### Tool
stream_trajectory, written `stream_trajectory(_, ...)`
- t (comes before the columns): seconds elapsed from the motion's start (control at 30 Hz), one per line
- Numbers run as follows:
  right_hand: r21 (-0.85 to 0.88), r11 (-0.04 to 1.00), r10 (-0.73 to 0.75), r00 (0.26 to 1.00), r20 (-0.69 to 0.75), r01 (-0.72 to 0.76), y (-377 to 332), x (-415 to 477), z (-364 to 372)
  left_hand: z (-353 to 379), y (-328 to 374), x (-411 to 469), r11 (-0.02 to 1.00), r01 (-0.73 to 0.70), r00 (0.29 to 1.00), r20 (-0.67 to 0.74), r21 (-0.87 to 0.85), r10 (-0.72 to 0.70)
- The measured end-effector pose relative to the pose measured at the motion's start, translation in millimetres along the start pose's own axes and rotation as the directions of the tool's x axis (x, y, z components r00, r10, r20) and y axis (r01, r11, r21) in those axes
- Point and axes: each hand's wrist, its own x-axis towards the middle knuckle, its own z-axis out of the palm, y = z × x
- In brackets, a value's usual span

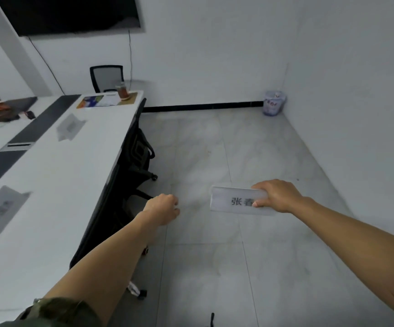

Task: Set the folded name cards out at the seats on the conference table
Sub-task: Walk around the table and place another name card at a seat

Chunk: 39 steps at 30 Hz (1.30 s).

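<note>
I see right hand (278, 197), 3 o'clock, fingers grasping white folded paper name card (236, 201) | left hand (165, 208) clenched, empty | white conference table (73, 173), 9 o'clock

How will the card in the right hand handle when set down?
Probably light: the right hand pinches the card by one end. Likely fairly stiff, since it juts out without drooping. Being folded paper, it may tip easily.
</note>
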Motion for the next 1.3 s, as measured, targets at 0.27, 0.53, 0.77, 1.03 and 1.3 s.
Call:
stream_trajectory(0.27, 0.041, 0.999, 0.017, 1.0, -0.011, -0.017, 68, 212, -58, -83, 2, 218, 1.0, -0.018, 1.0, 0.0, 0.002, 0.018)
stream_trajectory(0.53, 0.041, 0.998, -0.058, 0.997, 0.044, 0.056, 138, 450, -105, -155, 3, 432, 0.997, 0.079, 0.996, 0.041, -0.02, -0.078)
stream_trajectory(0.77, 0.005, 0.984, -0.178, 0.982, 0.059, 0.178, 141, 648, -183, -229, -40, 577, 0.982, 0.166, 0.986, 0.022, -0.093, -0.165)
stream_trajectory(1.03, 0.004, 0.97, -0.241, 0.968, 0.074, 0.241, 105, 856, -201, -285, -136, 751, 0.972, 0.186, 0.982, 0.02, -0.146, -0.185)
stream_trajectory(1.3, 0.052, 0.97, -0.239, 0.971, 0.021, 0.237, 63, 1038, -273, -388, -231, 912, 0.972, 0.187, 0.981, -0.019, -0.143, -0.191)
